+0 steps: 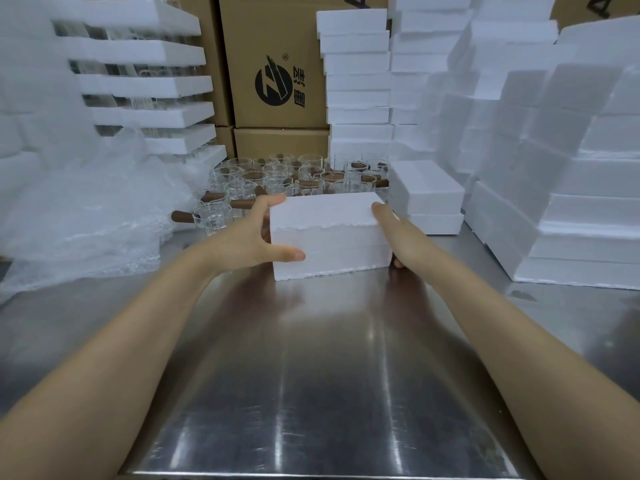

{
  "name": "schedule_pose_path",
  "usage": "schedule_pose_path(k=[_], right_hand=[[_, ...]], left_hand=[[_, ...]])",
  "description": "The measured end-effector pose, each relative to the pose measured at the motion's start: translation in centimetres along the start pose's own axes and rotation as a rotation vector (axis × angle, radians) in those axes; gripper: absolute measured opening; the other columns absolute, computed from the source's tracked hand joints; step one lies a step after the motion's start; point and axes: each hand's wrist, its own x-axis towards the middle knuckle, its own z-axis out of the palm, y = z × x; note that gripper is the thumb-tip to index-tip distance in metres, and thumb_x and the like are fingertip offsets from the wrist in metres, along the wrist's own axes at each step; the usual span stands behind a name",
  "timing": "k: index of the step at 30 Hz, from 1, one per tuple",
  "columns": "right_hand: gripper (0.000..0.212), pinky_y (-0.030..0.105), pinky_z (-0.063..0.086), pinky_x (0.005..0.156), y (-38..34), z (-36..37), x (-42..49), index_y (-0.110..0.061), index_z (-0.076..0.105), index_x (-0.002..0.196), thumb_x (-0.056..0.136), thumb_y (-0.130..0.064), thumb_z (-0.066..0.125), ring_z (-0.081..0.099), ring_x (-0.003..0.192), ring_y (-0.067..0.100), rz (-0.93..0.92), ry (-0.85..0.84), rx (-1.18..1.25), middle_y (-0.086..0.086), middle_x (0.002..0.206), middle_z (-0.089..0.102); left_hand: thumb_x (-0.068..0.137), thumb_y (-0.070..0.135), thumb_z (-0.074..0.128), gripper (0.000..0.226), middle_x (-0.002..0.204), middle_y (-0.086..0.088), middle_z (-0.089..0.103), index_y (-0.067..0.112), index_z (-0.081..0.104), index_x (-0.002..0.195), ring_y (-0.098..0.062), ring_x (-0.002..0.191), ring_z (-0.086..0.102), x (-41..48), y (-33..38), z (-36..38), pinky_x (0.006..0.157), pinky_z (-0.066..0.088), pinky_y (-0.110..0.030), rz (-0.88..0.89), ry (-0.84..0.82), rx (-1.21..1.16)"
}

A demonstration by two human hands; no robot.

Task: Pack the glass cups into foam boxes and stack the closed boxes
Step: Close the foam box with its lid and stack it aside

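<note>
1 closed foam box (pixel 329 233) on table (pixel 329 358), contents hidden. Grip: left hand (pixel 242 233) and right hand (pixel 398 230) each hold one end. Behind box: glass cups (pixel 294 178), crowded, count unclear.

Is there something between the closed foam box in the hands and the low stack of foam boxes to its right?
No object. Only the right hand, holding the closed foam box at its right side, lies between it and the low stack, whose top is bare.

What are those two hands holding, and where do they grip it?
A closed foam box, held by its two ends: the left hand wraps the left end, the right hand the right end.
</note>
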Motion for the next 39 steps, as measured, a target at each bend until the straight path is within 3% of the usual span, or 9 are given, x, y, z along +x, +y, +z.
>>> schedule_pose_path(k=[6, 10, 13, 17, 24, 28, 33, 36, 39], right_hand=[[0.067, 0.042, 0.039, 0.106, -0.5, -0.5, -0.3, -0.041, 0.053, 0.113, 0.067, -0.083, 0.031, 0.056, 0.114, 0.02, 0.071, -0.068, 0.03, -0.003, 0.124, 0.06], [0.043, 0.031, 0.044, 0.088, -0.3, -1.3, -0.5, -0.041, 0.061, 0.097, 0.083, -0.074, 0.037, 0.064, 0.09, 0.008, 0.06, -0.18, 0.136, -0.019, 0.089, 0.071], [0.037, 0.035, 0.045, 0.098, -0.1, -1.2, 0.0, -0.03, 0.059, 0.111, 0.092, -0.058, 0.043, 0.061, 0.102, 0.016, 0.084, -0.162, 0.28, -0.005, 0.107, 0.067], [0.03, 0.024, 0.047, 0.064, -1.0, -1.5, -0.6, -0.018, 0.058, 0.103, 0.092, -0.045, 0.049, 0.059, 0.063, 0.011, 0.146, -0.208, 0.408, 0.002, 0.082, 0.06], [0.045, 0.035, 0.054, 0.078, -1.0, -3.2, -0.8, -0.025, 0.061, 0.12, 0.087, -0.054, 0.053, 0.06, 0.098, 0.031, 0.165, -0.469, 0.623, 0.005, 0.116, 0.065], [0.052, 0.051, 0.05, 0.098, -1.6, -3.3, -0.7, -0.025, 0.055, 0.132, 0.086, -0.049, 0.059, 0.057, 0.118, 0.037, 0.087, -0.357, 0.61, 0.01, 0.135, 0.059], [0.056, 0.038, 0.058, 0.075, -3.0, -4.5, -1.2, -0.026, 0.049, 0.132, 0.082, -0.048, 0.062, 0.071, 0.093, 0.026, -0.046, -0.109, 0.892, 0.007, 0.118, 0.065], [0.059, 0.045, 0.057, 0.085, -2.8, -5.3, -1.0, -0.024, 0.035, 0.136, 0.087, -0.04, 0.064, 0.067, 0.103, 0.025, -0.175, 0.17, 1.015, 0.008, 0.129, 0.053], [0.074, 0.041, 0.056, 0.088, -2.4, -5.2, -0.9, -0.027, 0.018, 0.14, 0.086, -0.036, 0.068, 0.063, 0.113, 0.019, -0.229, 0.342, 0.993, -0.002, 0.128, 0.052]], left_hand=[[0.038, 0.067, 0.086, 0.12, 0.127, 0.024, 0.046, 0.054, 0.017, 0.135, -0.012, 0.122, 0.049, 0.2, -0.1, -0.1, 0.103, 0.04, -0.035, 0.017, 0.004, -0.003], [0.041, 0.056, 0.09, 0.113, 0.129, 0.021, 0.044, 0.053, 0.022, 0.132, -0.009, 0.122, 0.046, 0.2, -0.2, -0.2, 0.1, 0.039, -0.032, 0.016, -0.005, -0.069], [0.047, 0.049, 0.093, 0.112, 0.129, 0.017, 0.047, 0.049, 0.025, 0.135, -0.004, 0.117, 0.05, 0.0, -0.3, -0.2, 0.095, 0.042, -0.027, 0.038, 0.012, -0.09], [0.053, 0.033, 0.088, 0.103, 0.119, 0.025, 0.052, 0.04, 0.032, 0.139, 0.017, 0.095, 0.057, -0.5, -0.1, -0.2, 0.071, 0.047, -0.004, 0.096, 0.049, -0.144], [0.056, 0.033, 0.088, 0.098, 0.112, 0.047, 0.05, 0.055, 0.034, 0.134, 0.022, 0.101, 0.052, -1.0, 0.8, -1.3, 0.075, 0.046, -0.004, 0.137, 0.06, -0.163], [0.06, 0.025, 0.086, 0.101, 0.111, 0.05, 0.048, 0.05, 0.03, 0.14, 0.024, 0.099, 0.052, -1.0, 1.2, -0.9, 0.074, 0.048, -0.005, 0.194, 0.077, -0.275], [0.086, 0.027, 0.067, 0.081, 0.144, 0.004, 0.043, 0.029, 0.02, 0.15, -0.012, 0.129, 0.046, 0.6, 4.2, 4.0, 0.113, 0.035, -0.042, 0.183, 0.38, -0.583], [0.084, 0.061, 0.053, 0.082, 0.153, 0.0, 0.031, 0.029, 0.018, 0.151, -0.019, 0.132, 0.042, 2.8, 9.1, 6.4, 0.111, 0.035, -0.045, 0.155, 0.162, -0.604], [0.089, 0.058, 0.055, 0.069, 0.146, -0.006, 0.041, 0.029, 0.029, 0.146, -0.027, 0.123, 0.052, 5.9, 14.9, 7.2, 0.1, 0.047, -0.043, 0.102, -0.028, -0.811]])
